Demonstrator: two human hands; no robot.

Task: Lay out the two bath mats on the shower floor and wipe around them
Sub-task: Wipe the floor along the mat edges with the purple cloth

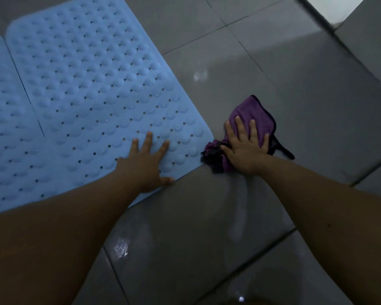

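Two light blue bath mats with bumps and small holes lie flat side by side on the grey tiled floor: one mat (101, 84) in the middle, the other mat (2, 119) at the left edge. My left hand (147, 164) rests flat with fingers spread on the near right corner of the middle mat. My right hand (244, 148) presses flat on a purple cloth (254, 115) with dark trim, which lies on the tile just beside that corner.
Grey glossy floor tiles (207, 216) with dark grout lines fill the right and the near side, with wet streaks and bright reflections. A raised pale ledge or threshold (330, 9) runs across the top right corner.
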